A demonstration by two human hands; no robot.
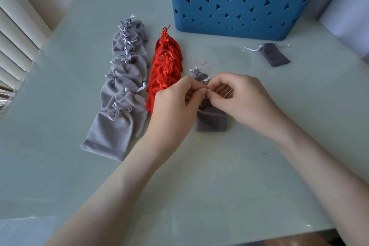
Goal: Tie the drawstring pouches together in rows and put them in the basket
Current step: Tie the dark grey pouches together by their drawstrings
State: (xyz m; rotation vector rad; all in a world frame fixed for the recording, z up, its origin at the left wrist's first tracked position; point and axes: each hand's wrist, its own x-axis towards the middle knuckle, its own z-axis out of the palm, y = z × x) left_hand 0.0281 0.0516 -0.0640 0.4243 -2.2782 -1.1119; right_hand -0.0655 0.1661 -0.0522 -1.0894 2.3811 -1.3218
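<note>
Pinching pouch (211, 121) cord (206, 81) with left hand (175, 104) and right hand (239, 100), fingers curled tight on it. Working with basket (239, 6) at 1 o'clock, grey row (119, 90) and red row (165, 70) at 10.

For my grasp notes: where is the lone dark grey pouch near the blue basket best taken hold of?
Probably at its gathered neck, pinched from above with the right hand, the nearer one. The lone pouch lies flat on the table, so its body offers little to grip, while the neck bunches up, white cords sticking out.
</note>
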